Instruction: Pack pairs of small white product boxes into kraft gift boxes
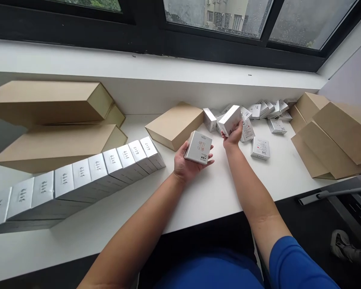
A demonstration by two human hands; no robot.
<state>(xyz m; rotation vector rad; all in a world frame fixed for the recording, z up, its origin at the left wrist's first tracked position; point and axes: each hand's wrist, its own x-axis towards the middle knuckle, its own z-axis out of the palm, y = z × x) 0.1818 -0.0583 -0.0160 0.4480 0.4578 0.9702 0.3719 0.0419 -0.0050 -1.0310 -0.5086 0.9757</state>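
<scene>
My left hand (188, 165) holds a small silver-white square box (198, 147) with red print, palm up, over the white table (216, 188). Just to its right, my right hand (233, 136) grips a second small white box (229, 119), lifted above a loose pile of similar boxes (264, 112) scattered at the back right. A long row of the same small boxes (75, 180) lies lined up side by side on the left of the table.
A brown cardboard box (174, 124) lies behind my left hand. Two larger brown cartons (51, 124) are stacked at far left, and more flat cartons (331, 136) at right. A window sill and black window frame run along the back. A shoe (344, 245) is on the floor.
</scene>
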